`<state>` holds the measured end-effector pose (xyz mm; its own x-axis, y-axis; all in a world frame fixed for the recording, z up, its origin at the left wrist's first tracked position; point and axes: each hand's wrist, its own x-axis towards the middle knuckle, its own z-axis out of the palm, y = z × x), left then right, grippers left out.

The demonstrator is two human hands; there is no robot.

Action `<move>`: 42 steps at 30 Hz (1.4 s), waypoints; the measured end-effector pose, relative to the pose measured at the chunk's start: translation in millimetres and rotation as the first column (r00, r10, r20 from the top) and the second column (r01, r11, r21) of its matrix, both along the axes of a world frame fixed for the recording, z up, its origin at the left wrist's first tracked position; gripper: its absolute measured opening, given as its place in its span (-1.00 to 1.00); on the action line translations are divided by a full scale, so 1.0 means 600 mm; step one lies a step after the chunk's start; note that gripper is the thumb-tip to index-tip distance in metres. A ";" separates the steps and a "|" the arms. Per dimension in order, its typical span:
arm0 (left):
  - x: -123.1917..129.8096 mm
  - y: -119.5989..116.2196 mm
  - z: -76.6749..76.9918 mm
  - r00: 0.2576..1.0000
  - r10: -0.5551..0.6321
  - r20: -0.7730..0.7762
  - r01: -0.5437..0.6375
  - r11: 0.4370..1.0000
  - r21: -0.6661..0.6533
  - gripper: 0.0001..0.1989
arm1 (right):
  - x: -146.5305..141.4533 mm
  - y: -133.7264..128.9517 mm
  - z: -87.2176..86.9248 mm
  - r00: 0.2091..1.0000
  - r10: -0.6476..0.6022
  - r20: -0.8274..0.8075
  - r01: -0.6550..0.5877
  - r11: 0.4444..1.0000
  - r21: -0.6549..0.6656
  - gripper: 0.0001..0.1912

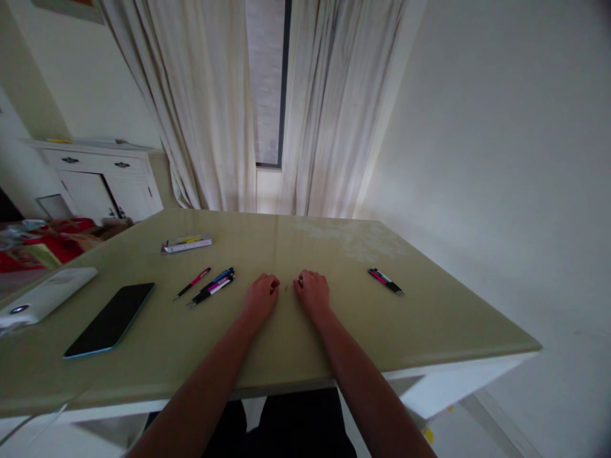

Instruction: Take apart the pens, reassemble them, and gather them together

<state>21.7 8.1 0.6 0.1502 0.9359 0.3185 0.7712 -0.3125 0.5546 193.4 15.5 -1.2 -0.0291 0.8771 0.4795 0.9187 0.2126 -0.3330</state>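
My left hand [260,296] rests on the green tabletop [286,248] with its fingers curled in. Across a small gap, my right hand [314,292] lies in a similar loose fist, and no object shows in either one. Left of my left hand are several pens [212,289] side by side, with blue, purple and black parts. A red and black pen [192,284] lies a little apart from them. To the right of my right hand sits another small group of pens [386,281], with pink, green and black parts.
A flat pen box [188,244] lies at the back left of the table. Nearer on the left are a black-screened phone [111,319] and a white device [50,294]. A cable [48,416] crosses the front left edge. Curtains, a cabinet [102,178] and a wall [501,159] surround the table.
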 end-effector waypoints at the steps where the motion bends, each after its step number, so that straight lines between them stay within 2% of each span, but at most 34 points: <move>1: 0.001 0.000 0.001 1.000 0.002 -0.010 -0.002 1.000 0.003 -0.87 | 0.000 0.000 0.000 1.000 -0.005 0.004 0.005 1.000 0.015 -0.92; 4: 0.003 -0.002 0.004 0.999 0.015 -0.046 -0.014 1.000 0.025 -0.84 | 0.003 -0.001 0.002 0.999 0.003 -0.051 0.001 0.997 0.074 -0.87; 7: 0.004 -0.003 0.006 0.998 0.019 -0.060 -0.017 0.999 0.048 -0.83 | 0.011 -0.004 0.007 0.980 0.033 -0.199 -0.009 0.993 0.120 -0.85; 11: 0.003 -0.005 0.006 0.998 0.052 0.020 -0.053 0.997 0.047 -0.85 | 0.024 -0.004 0.013 0.897 0.004 -0.442 0.044 0.994 0.098 -0.78; 14: 0.005 -0.006 0.006 0.992 0.099 0.081 -0.099 0.995 0.000 -0.82 | 0.031 -0.001 0.016 0.839 -0.015 -0.544 0.072 0.994 0.084 -0.71; 24: 0.011 -0.015 0.020 0.989 0.111 0.099 -0.110 0.994 -0.024 -0.86 | 0.027 -0.003 0.018 0.834 -0.013 -0.551 0.049 0.998 0.050 -0.67; 34: 0.009 -0.011 0.014 0.990 0.084 0.112 -0.081 0.996 -0.032 -0.84 | 0.026 -0.003 0.020 0.841 -0.016 -0.540 0.038 0.999 0.030 -0.68; 42: 0.009 -0.014 0.020 0.988 0.095 0.119 -0.092 0.995 -0.026 -0.83 | 0.027 -0.002 0.018 0.835 -0.011 -0.550 0.034 0.999 0.032 -0.67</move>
